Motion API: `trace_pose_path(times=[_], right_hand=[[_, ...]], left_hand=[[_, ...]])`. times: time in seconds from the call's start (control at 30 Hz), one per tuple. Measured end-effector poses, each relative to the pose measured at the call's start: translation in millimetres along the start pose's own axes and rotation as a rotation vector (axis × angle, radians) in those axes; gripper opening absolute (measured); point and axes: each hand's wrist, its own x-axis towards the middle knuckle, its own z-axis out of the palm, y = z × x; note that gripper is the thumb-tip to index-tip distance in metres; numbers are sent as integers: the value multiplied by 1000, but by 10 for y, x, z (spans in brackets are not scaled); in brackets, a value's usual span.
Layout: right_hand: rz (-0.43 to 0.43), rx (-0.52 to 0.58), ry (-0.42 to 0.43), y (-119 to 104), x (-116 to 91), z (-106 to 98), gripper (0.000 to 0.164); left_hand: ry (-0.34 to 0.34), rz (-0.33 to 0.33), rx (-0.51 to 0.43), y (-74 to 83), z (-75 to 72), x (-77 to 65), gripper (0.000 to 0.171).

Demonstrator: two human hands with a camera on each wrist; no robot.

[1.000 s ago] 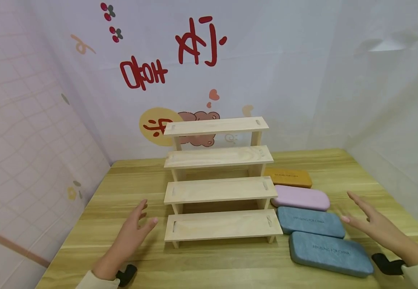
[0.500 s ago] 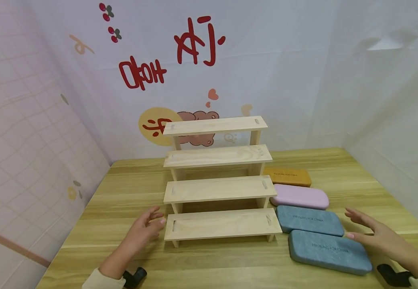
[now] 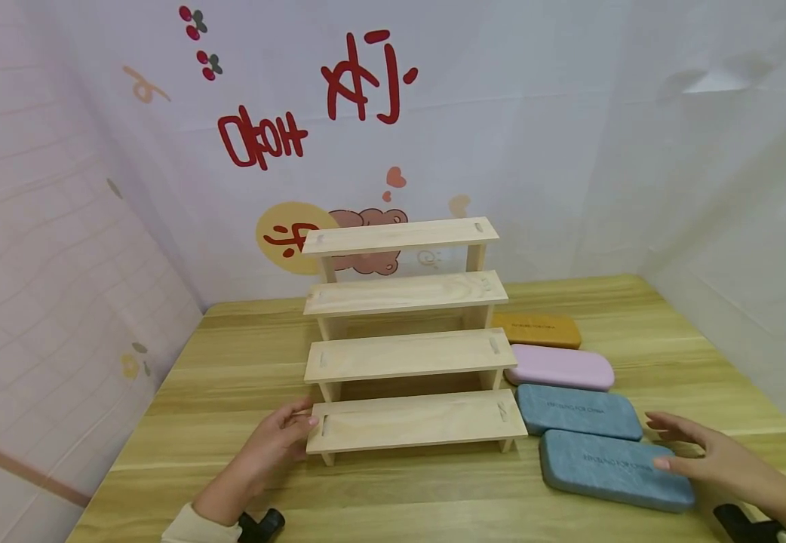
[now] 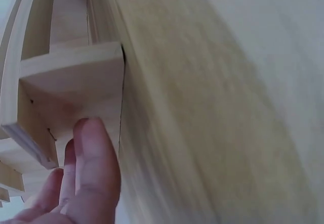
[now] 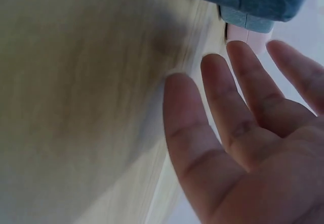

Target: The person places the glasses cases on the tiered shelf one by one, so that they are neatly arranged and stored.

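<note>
A pale wooden stepped rack point(image 3: 409, 356) with several tiers stands in the middle of the table. My left hand point(image 3: 272, 445) is at the left end of its lowest step, fingers loosely bent. In the left wrist view the fingers point(image 4: 96, 158) lie beside the end panel point(image 4: 76, 87); contact cannot be told. My right hand point(image 3: 719, 460) holds nothing. Its thumb overlaps the right end of the nearest blue glasses case point(image 3: 610, 467) in the head view. The right wrist view has its fingers point(image 5: 185, 118) spread, apart from the cases.
Behind the nearest case lie another blue case point(image 3: 569, 411), a pink case point(image 3: 559, 367) and a mustard case point(image 3: 538, 329), in a row right of the rack. White printed cloth point(image 3: 556, 151) hangs behind and on both sides. The table point(image 3: 434, 498) has wood grain.
My left hand has moved right and slightly down, up to the end of the lowest step. My right hand has lowered towards the nearest blue case. The rack and cases keep their places.
</note>
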Motion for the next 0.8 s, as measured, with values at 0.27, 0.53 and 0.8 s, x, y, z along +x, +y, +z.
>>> trace_pose_path(times=[0.27,0.53,0.8], right_hand=[[-21,2,-37,-20,-53,45,56],[-102,205,-170,111,5,68,57],[-89,159,-153,97,-13,79,62]], left_hand=[[-48,-33,-71,-30,-4,29,67],[-81,-47,-83,-67,-32,37,69],[-111,-41,-112,-69,-54,28,67]])
